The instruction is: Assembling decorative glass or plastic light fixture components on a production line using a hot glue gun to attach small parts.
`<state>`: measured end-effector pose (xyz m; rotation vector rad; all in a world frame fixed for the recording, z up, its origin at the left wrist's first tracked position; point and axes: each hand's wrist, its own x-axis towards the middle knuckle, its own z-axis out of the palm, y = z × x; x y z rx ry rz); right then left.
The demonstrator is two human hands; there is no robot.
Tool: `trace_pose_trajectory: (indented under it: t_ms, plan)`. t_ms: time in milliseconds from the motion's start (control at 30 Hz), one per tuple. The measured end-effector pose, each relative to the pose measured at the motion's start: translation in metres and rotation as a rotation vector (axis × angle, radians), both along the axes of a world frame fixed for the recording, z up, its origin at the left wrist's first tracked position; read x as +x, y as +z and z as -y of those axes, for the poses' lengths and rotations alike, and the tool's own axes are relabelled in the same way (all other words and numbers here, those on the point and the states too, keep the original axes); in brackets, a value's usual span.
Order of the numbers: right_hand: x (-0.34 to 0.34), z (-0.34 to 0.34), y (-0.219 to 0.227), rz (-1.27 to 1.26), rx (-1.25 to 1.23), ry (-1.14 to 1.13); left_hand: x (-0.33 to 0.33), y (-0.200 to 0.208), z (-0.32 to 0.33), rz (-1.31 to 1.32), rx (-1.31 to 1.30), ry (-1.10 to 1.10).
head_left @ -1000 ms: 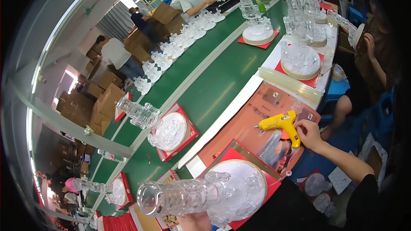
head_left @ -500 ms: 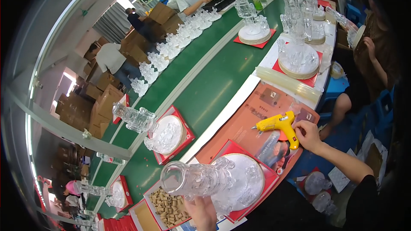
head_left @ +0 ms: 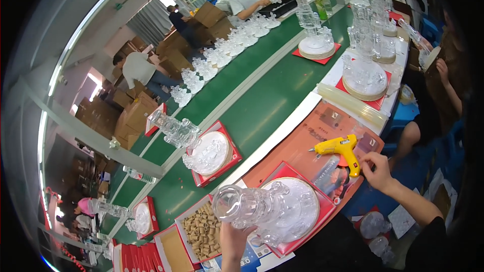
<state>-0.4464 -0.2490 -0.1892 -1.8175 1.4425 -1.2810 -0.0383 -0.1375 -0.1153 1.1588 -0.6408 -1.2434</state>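
My left hand, lower centre of the frame, grasps the clear glass piece near its wide mouth; some fingers are hidden behind the glass. The base of the piece lies over the white disc, which sits in the red tray. Whether base and disc are joined, I cannot tell.

Change over the last second: the mouth shows closer to the disc, so the piece appears more upright. More of the short brown tubes and their box is exposed at lower left of centre.

My right hand, right of centre, is now just beside the handle of the yellow glue gun. Its fingers are loosely curled and released, with nothing visible in them. The gun lies unmoved on the orange mat.

Meaning, in my judgement: the left hand alone steadies the glass; the gun rests unsupported by my fingers, within easy reach.
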Motion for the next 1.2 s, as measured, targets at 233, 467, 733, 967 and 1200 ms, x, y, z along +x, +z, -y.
trace_pose_trajectory:
  t_ms: [233,467,733,967,1200]
  plan:
    - [0.084,-0.007,0.051,0.085,0.116,0.476,0.048,-0.084,0.006,0.703,-0.099,-0.055]
    - [0.193,0.068,-0.032,0.194,0.176,0.727,0.039,-0.079,0.036,0.798,0.165,-0.629]
    - [0.225,0.062,-0.005,-0.343,-0.654,0.956,0.020,-0.031,0.061,0.941,0.006,-1.035]
    - [0.201,0.044,0.013,-0.675,-0.262,0.933,0.035,-0.155,0.086,1.162,-0.239,-1.038]
    - [0.209,0.044,0.013,-0.444,-0.134,0.964,-0.001,-0.083,0.081,1.278,0.211,-0.727]
